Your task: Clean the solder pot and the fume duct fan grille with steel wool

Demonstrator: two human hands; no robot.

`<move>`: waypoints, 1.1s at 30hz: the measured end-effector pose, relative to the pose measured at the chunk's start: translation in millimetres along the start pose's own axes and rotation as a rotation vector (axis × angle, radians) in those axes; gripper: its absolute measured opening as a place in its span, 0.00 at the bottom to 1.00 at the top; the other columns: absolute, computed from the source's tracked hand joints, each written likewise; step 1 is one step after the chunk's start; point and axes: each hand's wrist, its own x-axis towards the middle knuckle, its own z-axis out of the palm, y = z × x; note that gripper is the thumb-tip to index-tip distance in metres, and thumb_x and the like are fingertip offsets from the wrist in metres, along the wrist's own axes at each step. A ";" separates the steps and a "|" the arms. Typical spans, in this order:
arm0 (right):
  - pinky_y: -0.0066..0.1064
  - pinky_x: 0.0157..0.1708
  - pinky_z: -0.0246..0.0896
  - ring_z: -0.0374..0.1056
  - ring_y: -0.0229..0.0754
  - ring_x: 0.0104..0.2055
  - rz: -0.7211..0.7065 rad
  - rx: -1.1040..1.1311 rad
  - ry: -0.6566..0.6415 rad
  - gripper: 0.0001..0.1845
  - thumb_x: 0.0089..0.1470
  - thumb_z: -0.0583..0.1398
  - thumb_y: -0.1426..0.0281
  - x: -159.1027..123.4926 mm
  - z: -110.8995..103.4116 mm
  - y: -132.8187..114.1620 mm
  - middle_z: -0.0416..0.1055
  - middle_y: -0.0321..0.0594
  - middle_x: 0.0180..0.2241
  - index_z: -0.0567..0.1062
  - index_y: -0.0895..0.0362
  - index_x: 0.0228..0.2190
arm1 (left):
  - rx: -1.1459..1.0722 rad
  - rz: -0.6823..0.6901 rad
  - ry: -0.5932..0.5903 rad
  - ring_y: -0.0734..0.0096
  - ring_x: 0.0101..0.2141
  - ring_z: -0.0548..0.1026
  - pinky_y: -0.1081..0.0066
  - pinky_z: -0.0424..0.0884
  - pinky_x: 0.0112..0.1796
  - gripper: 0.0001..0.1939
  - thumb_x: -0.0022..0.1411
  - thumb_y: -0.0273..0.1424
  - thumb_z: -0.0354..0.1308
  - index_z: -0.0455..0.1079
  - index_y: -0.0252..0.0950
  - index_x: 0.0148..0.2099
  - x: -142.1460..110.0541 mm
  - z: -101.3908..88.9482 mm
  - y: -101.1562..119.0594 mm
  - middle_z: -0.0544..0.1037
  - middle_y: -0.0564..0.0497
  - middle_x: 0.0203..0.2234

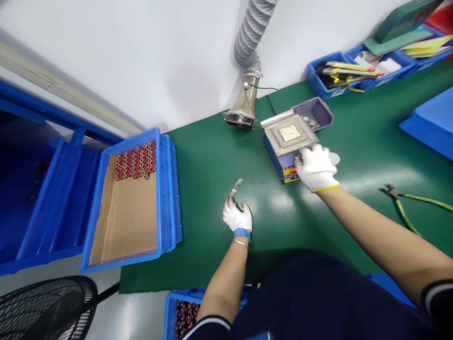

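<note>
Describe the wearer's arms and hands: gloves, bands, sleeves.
Left grip: white glove, blue band at the wrist, silvery bangle below it. Right grip: white knit glove with yellow cuff edging. Forearms bare; left sleeve and right sleeve short, dark navy, with pale hem stripes.

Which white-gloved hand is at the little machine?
The right hand, yellow-edged at the cuff, is at the machine; the left hand, with the blue wristband, is apart from it.
</note>
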 end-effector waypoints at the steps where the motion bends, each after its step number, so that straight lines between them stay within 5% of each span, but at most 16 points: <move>1: 0.42 0.46 0.61 0.58 0.57 0.54 -0.044 -0.009 -0.018 0.23 0.68 0.48 0.61 -4.1 2.8 -10.2 0.62 0.56 0.56 0.72 0.59 0.53 | -0.001 0.002 -0.003 0.48 0.60 0.71 0.52 0.69 0.59 0.29 0.66 0.38 0.60 0.67 0.32 0.66 0.3 -0.6 0.1 0.71 0.38 0.64; 5: 0.38 0.43 0.60 0.56 0.56 0.55 -0.184 -0.037 -0.108 0.22 0.68 0.46 0.63 -6.6 -1.9 -22.4 0.62 0.55 0.54 0.72 0.58 0.53 | -0.006 0.006 -0.022 0.47 0.60 0.71 0.51 0.69 0.59 0.30 0.66 0.38 0.60 0.66 0.32 0.67 1.5 -3.0 0.6 0.71 0.38 0.64; 10: 0.40 0.43 0.57 0.57 0.55 0.52 0.069 -0.072 -0.109 0.22 0.68 0.46 0.65 5.0 -18.6 6.2 0.60 0.59 0.54 0.74 0.62 0.50 | -0.020 0.017 -0.023 0.47 0.60 0.71 0.52 0.69 0.59 0.29 0.66 0.38 0.60 0.67 0.32 0.66 1.4 -1.8 0.0 0.71 0.38 0.64; 16: 0.37 0.43 0.58 0.56 0.53 0.53 -0.104 -0.053 -0.147 0.21 0.68 0.44 0.68 -2.5 -11.4 -28.1 0.61 0.54 0.53 0.74 0.58 0.50 | -0.020 0.026 -0.021 0.47 0.59 0.72 0.51 0.69 0.58 0.30 0.66 0.38 0.60 0.66 0.33 0.67 2.2 -4.7 1.6 0.71 0.38 0.64; 21: 0.41 0.43 0.59 0.57 0.56 0.53 0.097 -0.087 -0.104 0.20 0.68 0.47 0.66 4.8 -18.2 -5.4 0.59 0.60 0.54 0.73 0.63 0.49 | -0.031 0.029 -0.025 0.46 0.59 0.72 0.51 0.70 0.57 0.30 0.65 0.38 0.60 0.67 0.33 0.67 2.6 -5.2 1.0 0.72 0.38 0.63; 27: 0.37 0.44 0.60 0.56 0.53 0.54 -0.041 -0.049 -0.150 0.21 0.68 0.45 0.69 3.1 -15.4 -27.2 0.61 0.54 0.54 0.73 0.57 0.51 | -0.039 0.039 0.011 0.47 0.60 0.72 0.50 0.69 0.59 0.29 0.66 0.39 0.59 0.68 0.32 0.66 1.4 -2.7 0.1 0.72 0.35 0.63; 33: 0.41 0.44 0.61 0.56 0.56 0.54 0.121 -0.067 -0.117 0.22 0.68 0.46 0.67 8.6 -20.9 -18.5 0.59 0.61 0.55 0.74 0.65 0.50 | -0.032 0.038 0.004 0.48 0.60 0.72 0.51 0.69 0.59 0.29 0.66 0.39 0.59 0.68 0.32 0.66 2.3 -1.7 -1.4 0.72 0.37 0.63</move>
